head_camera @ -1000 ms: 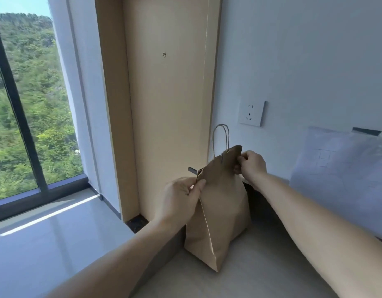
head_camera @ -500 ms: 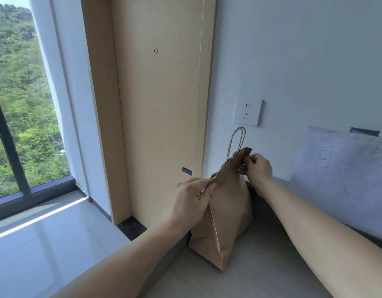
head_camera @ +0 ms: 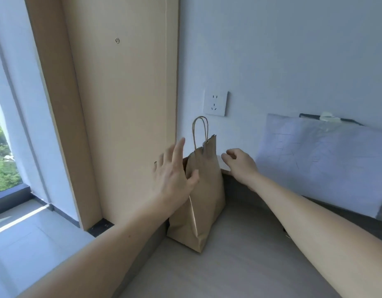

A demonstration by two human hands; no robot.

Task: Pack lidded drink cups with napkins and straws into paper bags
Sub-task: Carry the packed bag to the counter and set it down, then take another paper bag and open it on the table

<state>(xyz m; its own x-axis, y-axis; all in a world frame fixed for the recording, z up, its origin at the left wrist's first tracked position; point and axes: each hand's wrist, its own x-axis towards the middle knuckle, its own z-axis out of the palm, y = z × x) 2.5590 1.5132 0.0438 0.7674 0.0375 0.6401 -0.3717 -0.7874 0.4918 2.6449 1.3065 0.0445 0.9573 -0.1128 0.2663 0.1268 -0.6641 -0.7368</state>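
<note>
In the head view, the brown paper bag [head_camera: 204,196] stands upright at the far left corner of the pale table [head_camera: 239,265], close to the wall and just right of the tall wooden panel [head_camera: 121,104]. Its top is pressed flat and closed, with a jagged cut edge, and the two twisted paper handles [head_camera: 199,131] rise straight up together above it. The sides are creased, and a sharp fold runs down the front corner to the base. What is inside cannot be seen.

Your left hand [head_camera: 175,171] is spread wide with the fingers apart, just beside the left side of the bag; the thumb lies against the paper, but it grips nothing. Your right hand [head_camera: 240,164] is loosely curled and empty, just right of the bag's top, not touching it.

A white wall socket [head_camera: 216,103] is above the bag, and a white plastic-wrapped bundle [head_camera: 321,166] lies to the right.
</note>
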